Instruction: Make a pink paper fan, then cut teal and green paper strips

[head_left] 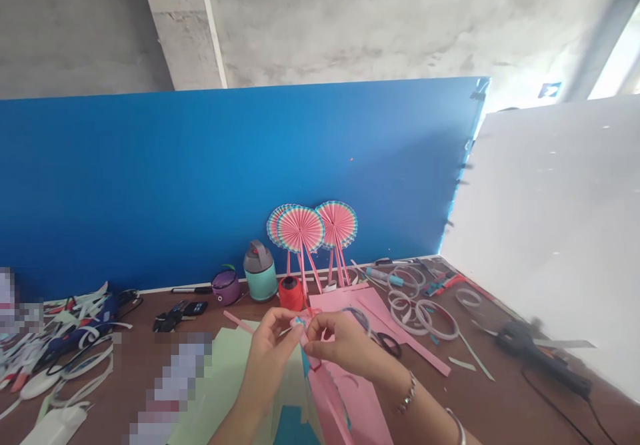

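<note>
My left hand [273,346] pinches the top end of a folded pink paper fan [329,395] with blue edging, thumb and forefinger closed on it. Close beside it, my right hand [340,342] has its fingertips pressed together at the same end, with a bit of red thread by them. The fan's pleats hang down toward me over pink paper sheets [373,408]. What exactly lies between the right fingertips is partly hidden. Just beyond the hands stands a spool of red thread [291,294].
Round pink paper fans [301,229] lean on the blue partition [150,185]. Nearby stand a teal jar [261,280] and a purple pot [225,288]. Tape rolls [437,318] and a dark glue gun [543,362] lie right; light green sheets [220,378] and cluttered pens [30,358] lie left.
</note>
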A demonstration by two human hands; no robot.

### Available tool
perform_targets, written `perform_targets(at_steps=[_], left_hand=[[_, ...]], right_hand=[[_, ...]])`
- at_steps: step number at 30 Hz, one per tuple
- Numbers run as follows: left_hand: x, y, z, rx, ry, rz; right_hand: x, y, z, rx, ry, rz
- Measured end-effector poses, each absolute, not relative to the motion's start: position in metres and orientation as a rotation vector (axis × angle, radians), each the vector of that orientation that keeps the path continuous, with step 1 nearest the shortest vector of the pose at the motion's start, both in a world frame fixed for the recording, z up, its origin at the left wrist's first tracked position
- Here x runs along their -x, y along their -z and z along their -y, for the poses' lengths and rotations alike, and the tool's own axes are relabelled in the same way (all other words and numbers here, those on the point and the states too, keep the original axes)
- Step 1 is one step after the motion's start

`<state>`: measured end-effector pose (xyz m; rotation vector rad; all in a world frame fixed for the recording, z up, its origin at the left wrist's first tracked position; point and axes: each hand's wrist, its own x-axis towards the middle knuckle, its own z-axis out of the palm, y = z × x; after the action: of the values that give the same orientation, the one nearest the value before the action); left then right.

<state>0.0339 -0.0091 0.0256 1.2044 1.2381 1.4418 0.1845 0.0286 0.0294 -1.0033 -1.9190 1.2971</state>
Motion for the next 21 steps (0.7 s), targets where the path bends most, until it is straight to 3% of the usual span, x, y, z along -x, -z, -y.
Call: perform_targets(at_steps=[21], left_hand=[[-0.025,-0.018,0.003,-1.023,-1.637,-1.323]], right_hand=[[-0.182,-0.016,-0.027,1.061,-1.568,1.853]])
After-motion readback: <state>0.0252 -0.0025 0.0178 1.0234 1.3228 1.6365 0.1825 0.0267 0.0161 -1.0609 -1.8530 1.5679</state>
